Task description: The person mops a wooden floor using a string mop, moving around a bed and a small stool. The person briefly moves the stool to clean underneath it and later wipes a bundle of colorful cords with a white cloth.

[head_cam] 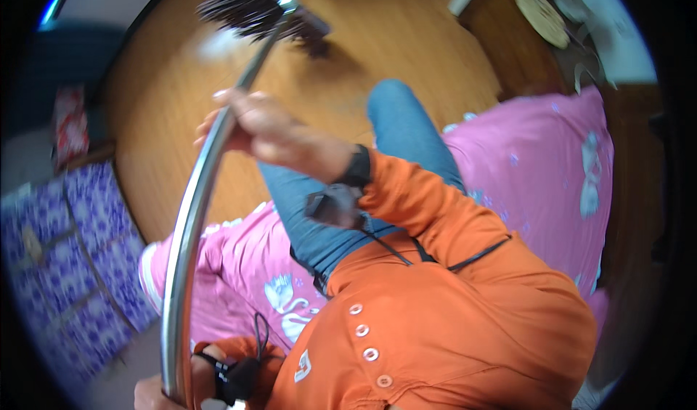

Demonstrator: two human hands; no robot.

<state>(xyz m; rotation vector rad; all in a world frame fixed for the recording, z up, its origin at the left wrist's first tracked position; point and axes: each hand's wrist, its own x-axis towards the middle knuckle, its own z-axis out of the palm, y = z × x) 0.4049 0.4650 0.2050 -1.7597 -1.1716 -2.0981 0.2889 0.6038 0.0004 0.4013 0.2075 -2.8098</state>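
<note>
A broom with a shiny metal handle [190, 225] slants from the bottom left up to its head [256, 9], where dark bristles point to the left. My right hand [261, 127] grips the handle partway along, its thumb lying along the near side. Lower down, at the picture's bottom edge, my left hand [155, 396] is closed around the handle's near end and is partly cut off. Both wrists wear black straps, with dark devices on them. The broom head is blurred, and I cannot tell whether it touches the wooden floor [348, 45].
Under me is a bed with a pink swan-patterned sheet [533, 165]. Purple-patterned boxes or drawers [103, 257] stand at left, near a red-and-white item [71, 124]. Wooden furniture [512, 34] with a round yellowish object [540, 18] is at upper right. A white blurred patch [215, 45] shows on the floor.
</note>
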